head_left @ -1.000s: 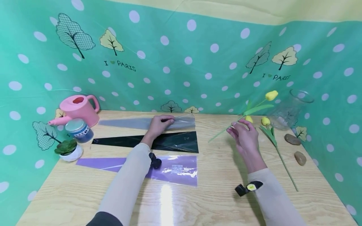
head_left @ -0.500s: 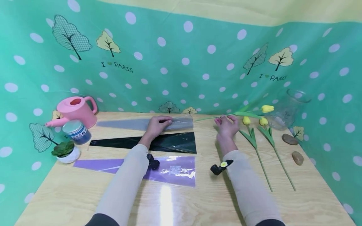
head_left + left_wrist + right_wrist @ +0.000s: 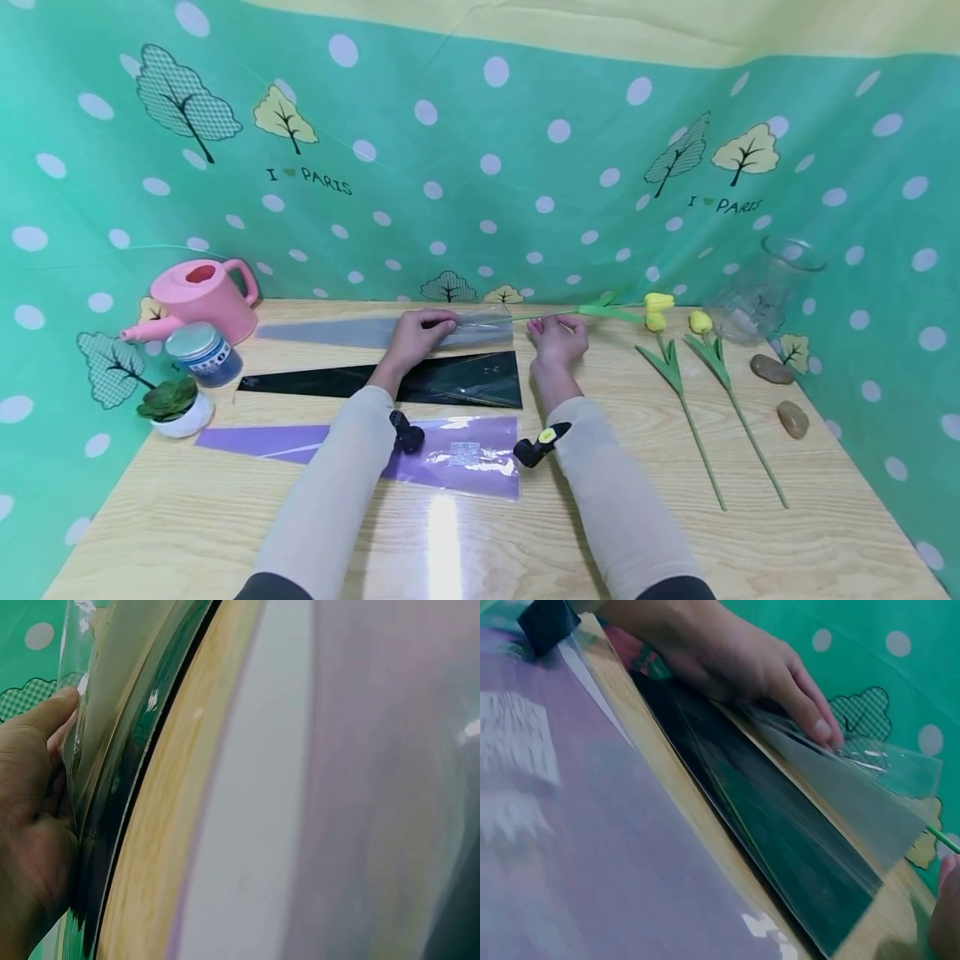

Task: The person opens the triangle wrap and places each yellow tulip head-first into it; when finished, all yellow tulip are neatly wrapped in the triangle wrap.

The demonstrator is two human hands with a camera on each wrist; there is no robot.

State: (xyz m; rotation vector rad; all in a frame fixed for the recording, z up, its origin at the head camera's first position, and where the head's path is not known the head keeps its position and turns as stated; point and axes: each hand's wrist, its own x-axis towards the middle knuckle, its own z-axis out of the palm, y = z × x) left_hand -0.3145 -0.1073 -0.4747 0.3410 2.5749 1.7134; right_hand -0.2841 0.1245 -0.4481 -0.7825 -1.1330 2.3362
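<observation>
In the head view my left hand (image 3: 415, 340) pinches the clear upper layer of a grey flower sleeve (image 3: 322, 330) near its wide end; the left wrist view shows thumb and fingers on the film. My right hand (image 3: 558, 342) holds an artificial yellow tulip (image 3: 600, 310) by its stem, lying almost level with the bloom to the right. Its stem end reaches into the sleeve's mouth. In the right wrist view the green stem (image 3: 943, 838) meets the sleeve's edge beside my right fingertips (image 3: 946, 907). A black sleeve (image 3: 465, 379) and a purple sleeve (image 3: 457, 458) lie nearer me.
Two more tulips (image 3: 678, 392) (image 3: 738, 408) lie at the right, beside two brown stones (image 3: 771, 369) and a glass vase (image 3: 757, 300). At the left stand a pink watering can (image 3: 206, 300), a blue jar (image 3: 206, 357) and a potted succulent (image 3: 176, 407).
My right hand has carried the tulip leftward and lowered it from a slant to nearly level, bringing its stem end to the grey sleeve. The left hand keeps its pinch there.
</observation>
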